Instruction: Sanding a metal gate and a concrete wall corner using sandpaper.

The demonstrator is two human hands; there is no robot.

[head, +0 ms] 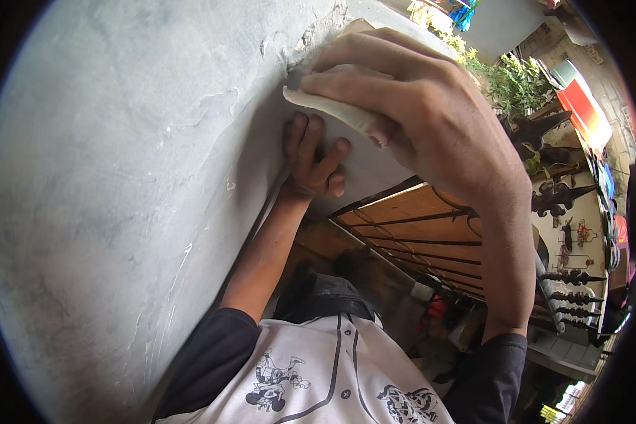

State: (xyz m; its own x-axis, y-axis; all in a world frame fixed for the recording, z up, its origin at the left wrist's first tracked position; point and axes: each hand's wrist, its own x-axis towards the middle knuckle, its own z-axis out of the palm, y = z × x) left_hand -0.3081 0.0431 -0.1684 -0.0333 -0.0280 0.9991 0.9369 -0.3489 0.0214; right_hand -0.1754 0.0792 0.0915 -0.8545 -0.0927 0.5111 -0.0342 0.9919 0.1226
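My right hand (440, 106) grips a folded pale sheet (328, 106) that looks like sandpaper. Its curved edge shows below the fingers, and the thumb presses along it. The fingertips are at the corner of a grey plastered wall (111, 159), beside a rough, chipped patch (318, 34) of plaster. Lower down, my left hand (315, 156) rests with its fingers apart against the shaded face next to that wall and holds nothing. The face of the sheet towards the wall is hidden.
A metal grille (413, 233) with scrollwork and an orange-brown backing stands below my right forearm. Dark spear-shaped finials (570, 196) rise at the right. Green plants (519, 82) and an orange-red panel (583, 108) lie beyond. Cracks and flaking run down the wall.
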